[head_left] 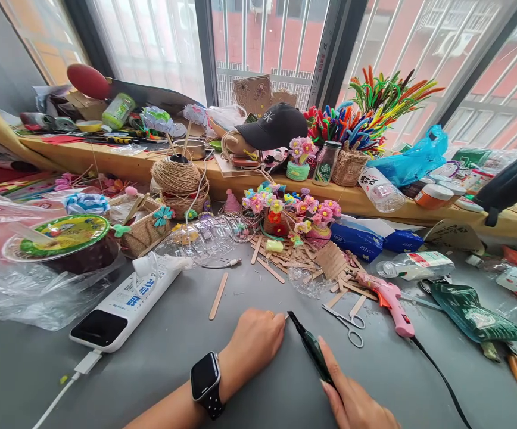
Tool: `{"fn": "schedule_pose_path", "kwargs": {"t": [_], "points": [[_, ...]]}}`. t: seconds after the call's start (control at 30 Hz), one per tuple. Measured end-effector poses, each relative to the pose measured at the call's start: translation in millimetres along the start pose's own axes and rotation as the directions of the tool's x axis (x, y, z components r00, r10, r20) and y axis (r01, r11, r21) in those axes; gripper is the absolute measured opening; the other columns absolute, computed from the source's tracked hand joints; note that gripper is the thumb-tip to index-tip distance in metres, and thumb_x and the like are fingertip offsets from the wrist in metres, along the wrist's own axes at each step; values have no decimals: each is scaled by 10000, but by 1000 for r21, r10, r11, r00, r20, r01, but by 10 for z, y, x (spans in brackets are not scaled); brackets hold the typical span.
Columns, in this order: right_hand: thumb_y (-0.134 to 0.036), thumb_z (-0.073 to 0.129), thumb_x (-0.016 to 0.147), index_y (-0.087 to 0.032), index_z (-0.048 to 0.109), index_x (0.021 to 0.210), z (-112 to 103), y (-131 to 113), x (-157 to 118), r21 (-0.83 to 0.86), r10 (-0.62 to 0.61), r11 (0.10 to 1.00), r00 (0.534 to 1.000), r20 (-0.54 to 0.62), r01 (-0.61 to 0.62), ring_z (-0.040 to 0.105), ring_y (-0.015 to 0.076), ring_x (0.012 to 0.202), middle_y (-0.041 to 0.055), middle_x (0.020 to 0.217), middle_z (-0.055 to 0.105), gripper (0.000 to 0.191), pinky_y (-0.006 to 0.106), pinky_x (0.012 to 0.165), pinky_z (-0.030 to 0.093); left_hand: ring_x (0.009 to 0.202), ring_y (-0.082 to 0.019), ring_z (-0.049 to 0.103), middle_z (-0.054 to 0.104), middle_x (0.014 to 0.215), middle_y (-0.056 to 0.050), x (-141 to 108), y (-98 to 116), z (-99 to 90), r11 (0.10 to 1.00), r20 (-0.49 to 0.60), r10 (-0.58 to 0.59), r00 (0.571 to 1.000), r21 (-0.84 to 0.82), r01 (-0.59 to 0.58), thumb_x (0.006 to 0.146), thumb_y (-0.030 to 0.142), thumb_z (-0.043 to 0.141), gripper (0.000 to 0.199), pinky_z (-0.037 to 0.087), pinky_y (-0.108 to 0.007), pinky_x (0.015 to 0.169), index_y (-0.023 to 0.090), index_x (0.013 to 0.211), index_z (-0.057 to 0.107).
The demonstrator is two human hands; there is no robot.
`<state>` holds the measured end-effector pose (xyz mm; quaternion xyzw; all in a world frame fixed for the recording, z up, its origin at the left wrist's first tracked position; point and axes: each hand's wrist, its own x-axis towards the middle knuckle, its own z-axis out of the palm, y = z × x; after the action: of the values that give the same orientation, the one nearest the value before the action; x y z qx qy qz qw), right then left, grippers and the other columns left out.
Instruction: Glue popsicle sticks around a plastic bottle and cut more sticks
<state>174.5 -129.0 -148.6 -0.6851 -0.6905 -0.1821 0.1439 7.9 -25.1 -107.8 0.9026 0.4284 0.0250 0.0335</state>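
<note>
From the head view, my left hand (255, 341), a watch (205, 381) on its wrist, rests on the grey table (173, 357) with the fingers curled together into a loose fist, fingertips pinched on something too small to make out. My right hand (352, 396) holds a dark green cutter (312, 350): fingers pressed together along its handle, index finger laid straight on top, the tip pointing toward my left fingertips and just beside them. Scissors (348, 323) lie near, past the cutter, with a pink glue gun (390, 299) to their right. A loose wooden stick (218, 295) lies ahead of my left hand. A phone (127, 304) lies further left, plugged into a white cable.
</note>
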Motion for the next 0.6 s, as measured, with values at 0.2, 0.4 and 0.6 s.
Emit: {"fn": "schedule_pose_path", "kwargs": {"t": [0.2,0.4,0.6], "points": [[-321,259,832,-383,247,1248,-50,22,-12,43,-12,999,999,35,10,449,77,280,-52,462,494,420,154,278,310,557,-166,555,560,598,-28,-3,2,9,1000,-9,0,1000,4,0,807,171,316,197,344,-246,495,168,675,464],[-267,285,840,-349,134,1286,-197,212,145,311,-160,948,946,282,67,574,109,436,-53,679,639,478,158,349,411,561,-167,554,572,614,-20,-7,-4,25,1000,-29,4,1000,4,-4,806,181,325,190,349,-247,495,175,675,462],[-250,274,843,-349,131,1285,-201,224,170,343,-171,937,939,299,61,582,114,458,-51,719,649,475,162,358,415,561,-171,558,579,624,-17,-9,-5,14,1000,-28,3,1000,2,-3,801,180,333,180,361,-250,497,176,673,459]]}}
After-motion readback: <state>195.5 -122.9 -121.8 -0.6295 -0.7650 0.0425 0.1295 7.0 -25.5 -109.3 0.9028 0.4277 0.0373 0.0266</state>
